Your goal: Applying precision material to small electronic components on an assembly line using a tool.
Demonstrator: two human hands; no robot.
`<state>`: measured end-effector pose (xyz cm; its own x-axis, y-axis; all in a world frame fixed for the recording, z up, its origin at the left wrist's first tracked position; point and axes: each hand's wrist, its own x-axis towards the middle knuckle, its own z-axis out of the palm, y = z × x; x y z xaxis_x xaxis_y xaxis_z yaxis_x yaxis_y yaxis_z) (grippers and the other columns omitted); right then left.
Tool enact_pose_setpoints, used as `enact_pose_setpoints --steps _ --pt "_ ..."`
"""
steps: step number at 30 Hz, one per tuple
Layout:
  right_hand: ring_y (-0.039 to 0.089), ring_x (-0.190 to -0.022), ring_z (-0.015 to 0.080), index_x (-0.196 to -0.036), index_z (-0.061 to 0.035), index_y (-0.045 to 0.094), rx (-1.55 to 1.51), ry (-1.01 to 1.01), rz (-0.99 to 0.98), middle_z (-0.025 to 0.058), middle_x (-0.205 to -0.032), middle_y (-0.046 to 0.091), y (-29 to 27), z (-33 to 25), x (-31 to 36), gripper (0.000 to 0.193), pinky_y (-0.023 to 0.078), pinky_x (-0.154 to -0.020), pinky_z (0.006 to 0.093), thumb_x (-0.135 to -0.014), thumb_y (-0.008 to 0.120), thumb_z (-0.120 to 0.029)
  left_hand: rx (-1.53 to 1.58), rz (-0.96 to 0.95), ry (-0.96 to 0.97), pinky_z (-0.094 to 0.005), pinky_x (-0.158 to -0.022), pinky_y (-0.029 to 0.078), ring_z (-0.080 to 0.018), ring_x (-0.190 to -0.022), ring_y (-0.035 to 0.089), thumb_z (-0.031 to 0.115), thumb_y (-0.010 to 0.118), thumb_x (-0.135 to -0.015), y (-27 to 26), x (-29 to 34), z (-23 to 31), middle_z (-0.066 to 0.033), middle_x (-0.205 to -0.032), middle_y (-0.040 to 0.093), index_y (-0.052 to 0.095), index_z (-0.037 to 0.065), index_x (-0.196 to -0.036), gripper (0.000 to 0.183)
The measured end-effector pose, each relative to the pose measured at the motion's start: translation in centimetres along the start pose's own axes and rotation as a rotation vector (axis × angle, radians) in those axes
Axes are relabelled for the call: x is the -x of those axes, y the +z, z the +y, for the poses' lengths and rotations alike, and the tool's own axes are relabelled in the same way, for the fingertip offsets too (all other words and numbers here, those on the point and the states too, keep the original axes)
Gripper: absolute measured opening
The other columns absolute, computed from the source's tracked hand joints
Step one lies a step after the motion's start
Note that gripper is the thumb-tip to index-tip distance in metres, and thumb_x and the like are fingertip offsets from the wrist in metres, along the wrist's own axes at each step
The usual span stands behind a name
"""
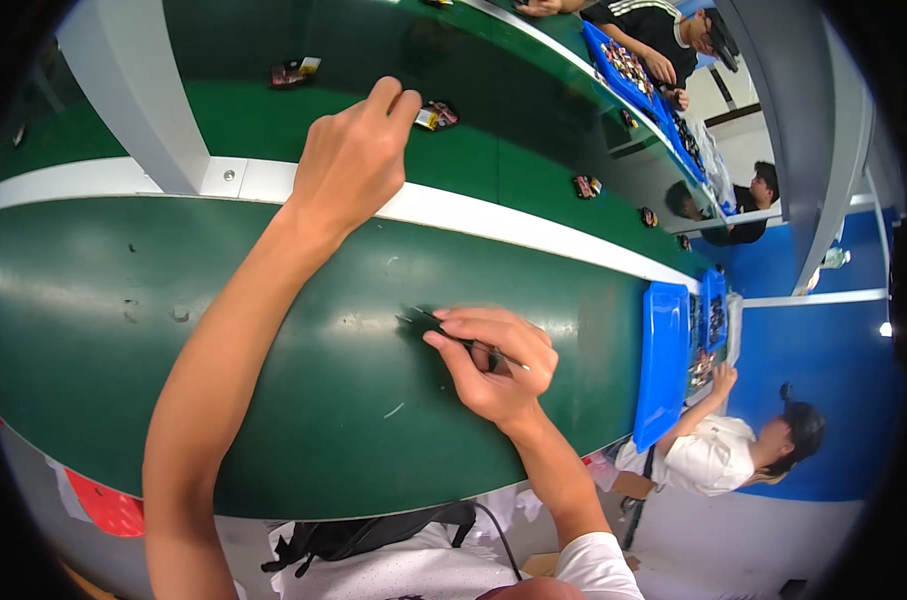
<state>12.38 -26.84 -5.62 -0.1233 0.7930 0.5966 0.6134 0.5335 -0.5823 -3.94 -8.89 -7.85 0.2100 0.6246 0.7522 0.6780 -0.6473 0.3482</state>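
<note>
My left hand (358, 155) reaches over the white rail onto the green belt, its fingers curled and the fingertips turned away from view. Right beside those fingers lies a small black part with a yellow piece (439, 115); whether they grip it is hidden. Above the green worktop (303, 410), my right hand (498, 365) holds a slim dark pair of tweezers (481, 347) between thumb and fingers. The tweezers' points face up and left, close to the worktop.
Similar small parts (291, 73) lie spaced along the belt. A white rail (493, 220) divides belt from worktop, and a grey post (138, 95) rises at left. To the right stands a blue tray (663, 365). Co-workers (718, 450) sit at right and across the belt.
</note>
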Motion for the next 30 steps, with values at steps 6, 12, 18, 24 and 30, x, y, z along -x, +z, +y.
enact_pose_setpoints --steps 6,12,18,24,30 --pt "0.043 -0.042 0.0035 -0.085 -0.0027 0.071 -0.056 0.026 0.058 0.0141 -0.086 0.077 -0.2 0.6 0.3 0.023 0.032 -0.04 0.0194 -0.069 0.086 0.005 0.044 0.001 0.0 -0.0387 -0.056 0.051 -0.03 -0.065 0.064 -0.008 0.061 -0.08 0.7 -0.4 0.2 -0.0096 -0.1 0.06 0.064 -0.002 -0.105 0.027" --pt "0.04 -0.041 0.0026 -0.085 -0.0024 0.071 -0.076 0.005 0.117 0.0142 -0.087 0.077 -0.5 1.1 0.3 0.023 0.031 -0.04 0.0194 -0.069 0.086 0.004 0.117 0.013 -0.141 -0.0422 -0.059 0.05 -0.0322 -0.067 0.065 -0.001 0.061 -0.087 1.0 -0.9 0.4 -0.0097 -0.093 0.062 0.067 0.0 -0.101 0.016" --pt "0.039 -0.04 0.0043 -0.083 -0.0045 0.072 -0.045 0.023 0.092 0.0092 -0.087 0.077 -1.3 1.0 0.2 0.02 0.031 -0.04 0.0207 -0.07 0.085 0.002 0.227 0.072 -0.294 -0.0386 -0.062 0.048 -0.0242 -0.062 0.061 0.005 0.064 -0.088 1.0 -1.3 0.3 -0.008 -0.092 0.066 0.069 0.001 -0.101 0.014" --pt "0.039 -0.041 0.006 -0.085 -0.0044 0.073 -0.102 0.007 0.159 0.0071 -0.083 0.075 -1.6 1.3 0.8 0.019 0.032 -0.041 0.0236 -0.071 0.085 0.0 0.277 0.038 -0.34 -0.0347 -0.062 0.049 -0.0198 -0.056 0.058 0.005 0.069 -0.081 1.8 -2.9 -0.8 -0.0121 -0.101 0.071 0.075 0.002 -0.099 0.019" --pt "0.044 -0.041 0.0073 -0.083 -0.0041 0.073 -0.139 0.059 0.115 0.0042 -0.077 0.073 -1.7 0.9 0.4 0.016 0.036 -0.042 0.0244 -0.073 0.085 -0.002 0.018 -0.364 -0.037 -0.041 -0.084 0.055 -0.0289 -0.096 0.068 0.012 0.068 -0.079 2.7 -7.5 -1.3 -0.0044 -0.107 0.072 0.078 0.013 -0.095 0.019"
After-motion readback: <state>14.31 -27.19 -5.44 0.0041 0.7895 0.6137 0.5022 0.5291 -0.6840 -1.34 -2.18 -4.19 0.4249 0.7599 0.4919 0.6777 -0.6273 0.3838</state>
